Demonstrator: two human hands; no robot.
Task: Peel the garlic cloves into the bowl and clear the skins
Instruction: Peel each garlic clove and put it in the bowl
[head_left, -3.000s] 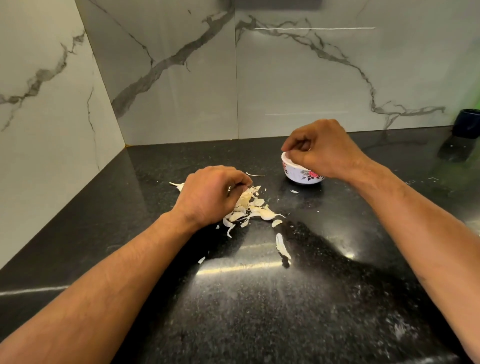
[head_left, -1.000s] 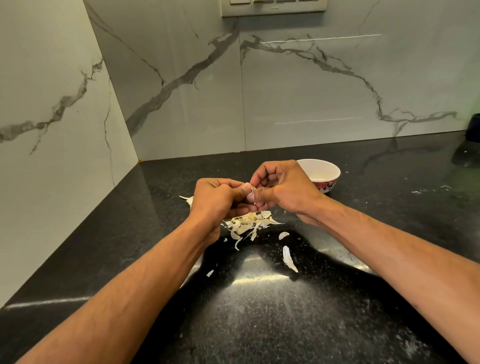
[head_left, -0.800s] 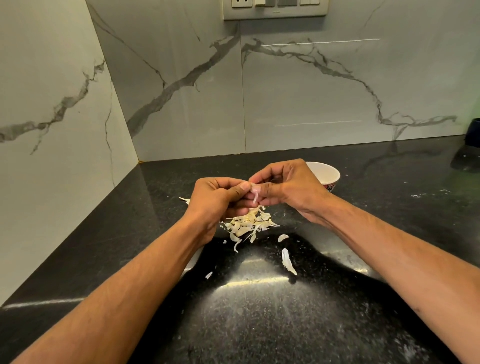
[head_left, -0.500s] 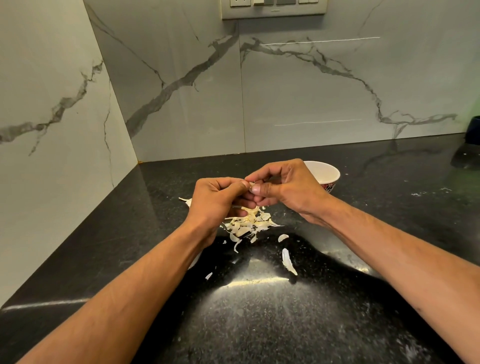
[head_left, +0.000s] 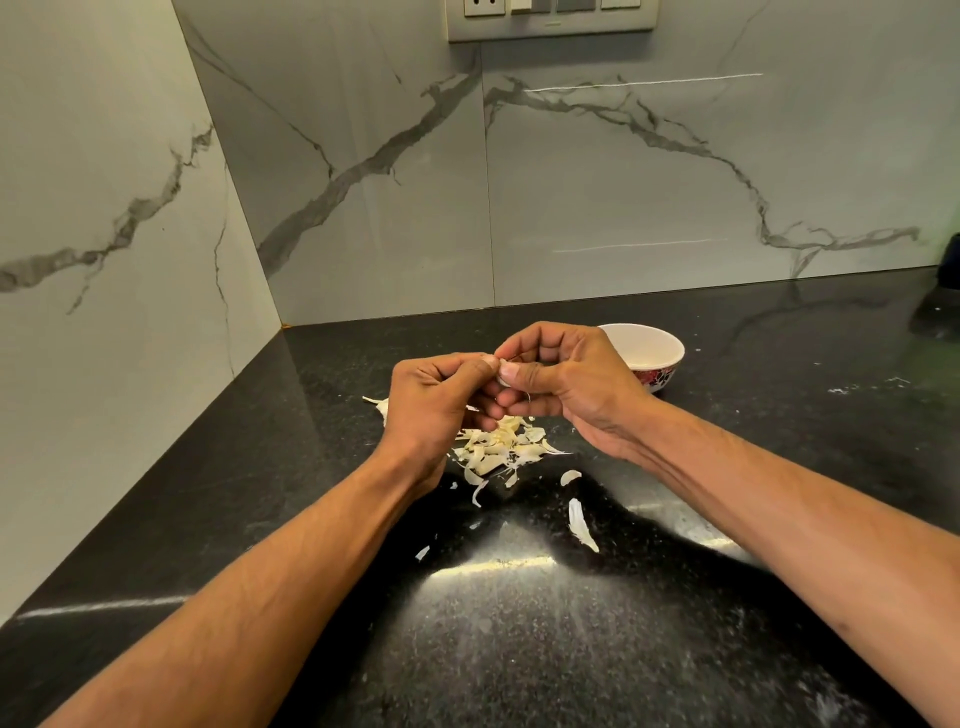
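Both hands meet above a pile of pale garlic skins (head_left: 501, 449) on the black counter (head_left: 519, 649). A small garlic clove (head_left: 503, 378) is pinched between the fingertips of my left hand (head_left: 436, 405) and my right hand (head_left: 566, 387); most of the clove is hidden by the fingers. Behind my right hand stands a white bowl (head_left: 654, 351) with a red flower pattern on its side. Its contents are out of sight.
Loose skin flakes (head_left: 581, 525) lie on the counter nearer to me than the pile. Marble walls close the corner at left and behind. A switch panel (head_left: 550, 18) sits high on the back wall. A dark object (head_left: 950, 267) stands at the far right edge.
Three seconds ago my right hand was at the bowl and my left on the pile. Both hands then came together over the pile and have been working a clove with small finger shifts.
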